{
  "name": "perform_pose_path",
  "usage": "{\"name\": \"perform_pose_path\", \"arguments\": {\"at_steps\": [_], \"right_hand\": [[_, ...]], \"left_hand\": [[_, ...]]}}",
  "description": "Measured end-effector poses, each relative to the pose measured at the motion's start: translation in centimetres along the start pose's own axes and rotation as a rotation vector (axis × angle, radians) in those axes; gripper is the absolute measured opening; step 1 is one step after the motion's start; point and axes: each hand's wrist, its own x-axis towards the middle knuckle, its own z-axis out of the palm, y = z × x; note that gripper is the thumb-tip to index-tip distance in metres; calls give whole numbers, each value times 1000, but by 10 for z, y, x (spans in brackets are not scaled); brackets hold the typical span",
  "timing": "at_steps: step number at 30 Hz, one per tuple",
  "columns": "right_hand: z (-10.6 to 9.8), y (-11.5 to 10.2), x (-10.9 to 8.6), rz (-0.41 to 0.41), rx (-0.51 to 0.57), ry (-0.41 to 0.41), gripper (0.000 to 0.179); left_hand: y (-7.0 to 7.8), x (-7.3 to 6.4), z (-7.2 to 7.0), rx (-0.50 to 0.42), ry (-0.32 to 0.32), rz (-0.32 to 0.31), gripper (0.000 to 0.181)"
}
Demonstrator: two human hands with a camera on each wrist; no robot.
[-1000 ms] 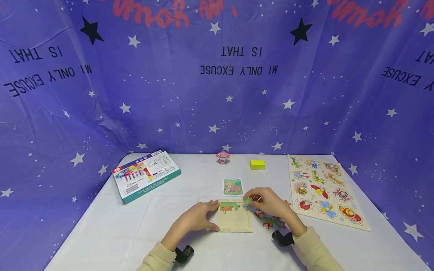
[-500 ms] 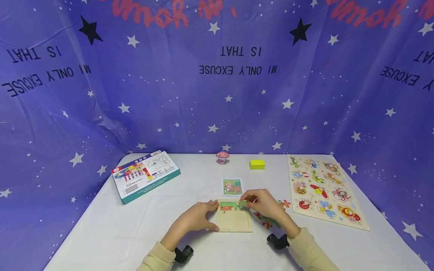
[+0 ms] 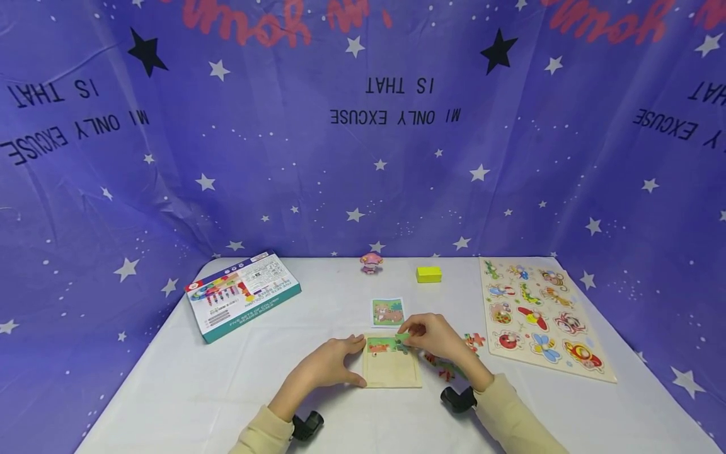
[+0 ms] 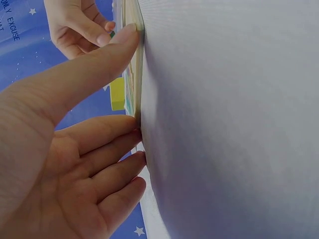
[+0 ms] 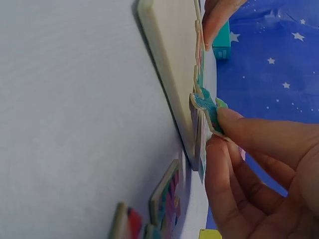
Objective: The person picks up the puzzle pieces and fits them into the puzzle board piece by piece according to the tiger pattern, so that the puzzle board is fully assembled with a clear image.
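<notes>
A square wooden puzzle board (image 3: pixel 392 373) lies on the white table, with a strip of green and orange jigsaw pieces (image 3: pixel 380 345) along its far side. My left hand (image 3: pixel 331 364) rests against the board's left edge, thumb and fingers spread along it; the left wrist view shows the thumb (image 4: pixel 102 64) at the rim. Thumb and fingers of my right hand (image 3: pixel 438 335) pinch a green and blue jigsaw piece (image 5: pixel 209 109). That piece is tilted over the board's far right corner, right beside the laid strip. Part of it is hidden behind the fingertips.
Loose jigsaw pieces (image 3: pixel 447 372) lie right of the board, partly under my right forearm. Behind it are a picture card (image 3: pixel 388 313), a pink figurine (image 3: pixel 371 263) and a yellow block (image 3: pixel 428 275). A flat box (image 3: pixel 244 296) lies left, an insect peg puzzle (image 3: pixel 544 318) right.
My right hand has carried the jigsaw piece leftward from beside the board to over its far right corner. My left hand has stayed at the board's edge.
</notes>
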Motion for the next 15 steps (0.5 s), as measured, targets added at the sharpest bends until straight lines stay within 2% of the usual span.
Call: {"name": "perform_pose_path", "arguments": {"at_steps": [5, 15], "right_hand": [[2, 0, 1, 47, -14, -7, 12], [5, -1, 1, 50, -18, -19, 12]], "left_hand": [[0, 0, 1, -7, 1, 0, 85], [2, -1, 0, -7, 3, -13, 84]]}}
